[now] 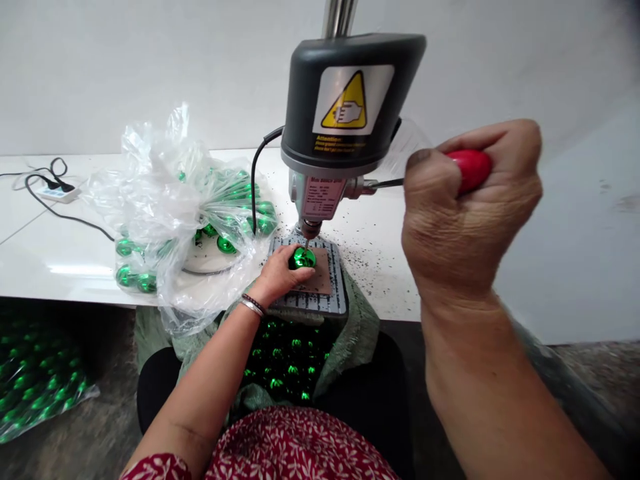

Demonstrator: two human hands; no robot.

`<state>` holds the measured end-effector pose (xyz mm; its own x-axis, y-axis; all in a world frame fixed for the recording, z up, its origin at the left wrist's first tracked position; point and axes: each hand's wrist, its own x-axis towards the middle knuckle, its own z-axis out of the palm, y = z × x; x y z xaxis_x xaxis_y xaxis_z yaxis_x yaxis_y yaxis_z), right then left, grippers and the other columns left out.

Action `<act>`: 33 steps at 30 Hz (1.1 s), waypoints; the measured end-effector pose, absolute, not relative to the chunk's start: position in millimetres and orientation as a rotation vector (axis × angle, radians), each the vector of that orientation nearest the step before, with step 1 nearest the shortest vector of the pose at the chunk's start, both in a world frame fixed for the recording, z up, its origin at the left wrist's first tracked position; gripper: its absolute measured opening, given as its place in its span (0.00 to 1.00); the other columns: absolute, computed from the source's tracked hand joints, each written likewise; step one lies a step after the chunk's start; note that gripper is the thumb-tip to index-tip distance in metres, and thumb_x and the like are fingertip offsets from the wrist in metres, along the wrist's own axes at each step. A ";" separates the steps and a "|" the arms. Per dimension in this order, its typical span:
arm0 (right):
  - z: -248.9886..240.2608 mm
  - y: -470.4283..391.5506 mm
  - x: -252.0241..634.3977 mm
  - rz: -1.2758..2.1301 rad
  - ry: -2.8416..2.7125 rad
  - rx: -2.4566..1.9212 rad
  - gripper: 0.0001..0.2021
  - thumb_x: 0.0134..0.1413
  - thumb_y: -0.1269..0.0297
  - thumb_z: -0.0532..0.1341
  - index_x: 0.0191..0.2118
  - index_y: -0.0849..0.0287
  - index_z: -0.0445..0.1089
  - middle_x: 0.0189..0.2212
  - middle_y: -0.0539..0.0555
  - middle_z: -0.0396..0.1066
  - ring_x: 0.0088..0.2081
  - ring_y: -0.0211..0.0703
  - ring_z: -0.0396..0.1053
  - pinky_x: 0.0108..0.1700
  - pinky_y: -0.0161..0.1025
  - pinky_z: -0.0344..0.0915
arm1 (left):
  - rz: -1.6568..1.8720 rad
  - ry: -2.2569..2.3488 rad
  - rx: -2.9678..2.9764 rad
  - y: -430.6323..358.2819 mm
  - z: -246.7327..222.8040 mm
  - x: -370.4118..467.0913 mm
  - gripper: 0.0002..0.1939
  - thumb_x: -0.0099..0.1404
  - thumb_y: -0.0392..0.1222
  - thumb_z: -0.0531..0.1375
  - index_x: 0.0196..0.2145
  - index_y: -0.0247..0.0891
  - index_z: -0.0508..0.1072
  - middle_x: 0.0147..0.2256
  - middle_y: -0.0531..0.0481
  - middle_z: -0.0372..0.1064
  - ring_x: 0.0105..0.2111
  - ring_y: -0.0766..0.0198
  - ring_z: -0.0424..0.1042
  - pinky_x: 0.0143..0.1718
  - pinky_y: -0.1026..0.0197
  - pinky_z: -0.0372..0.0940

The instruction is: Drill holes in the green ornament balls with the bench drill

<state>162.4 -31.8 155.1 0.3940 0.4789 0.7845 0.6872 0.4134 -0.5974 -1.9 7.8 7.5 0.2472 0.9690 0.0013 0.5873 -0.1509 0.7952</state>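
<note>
My left hand (281, 272) grips a shiny green ball (304, 256) between thumb and fingers, pressed on a brown board (323, 280) that lies on the metal base (339, 293) of a small bench drill press (350, 100). The drill bit (307, 244) reaches down to the top of the ball; whether it has entered the ball I cannot tell. Raised at the right, my right hand (465, 213) is wrapped round the red knob (469, 171) of the drill's feed lever (390, 183).
A clear plastic bag (165, 193) of green balls spreads over the white table (80, 253) at left. Dark shavings lie around the base. Below, a green woven sack (363, 327) holds several balls. Another bag (40, 380) sits on the floor. A power strip (60, 193) stands far left.
</note>
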 end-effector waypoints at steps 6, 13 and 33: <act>159.1 -33.0 160.4 -0.094 -1.240 -1.155 0.06 0.53 0.71 0.55 0.29 0.60 0.54 0.23 0.42 0.53 0.28 0.22 0.52 0.34 0.23 0.56 | 0.617 1.259 1.823 15.9 15.0 -19.5 0.37 0.57 0.46 0.65 0.63 0.40 0.66 0.55 0.47 0.73 0.56 0.53 0.70 0.60 0.54 0.61; 161.8 -34.5 164.6 -0.009 -1.315 -1.200 0.10 0.55 0.70 0.55 0.31 0.57 0.50 0.27 0.44 0.52 0.28 0.25 0.47 0.35 0.24 0.56 | 0.523 1.347 1.910 14.7 28.3 -18.6 0.43 0.54 0.47 0.67 0.65 0.37 0.62 0.53 0.42 0.73 0.47 0.56 0.73 0.51 0.55 0.66; 165.5 -35.7 167.4 -0.024 -1.392 -1.333 0.10 0.58 0.63 0.51 0.42 0.61 0.63 0.33 0.46 0.53 0.36 0.20 0.60 0.43 0.20 0.54 | 0.581 1.375 1.699 26.9 33.5 -12.9 0.26 0.53 0.57 0.65 0.46 0.38 0.78 0.39 0.51 0.78 0.41 0.57 0.73 0.46 0.59 0.66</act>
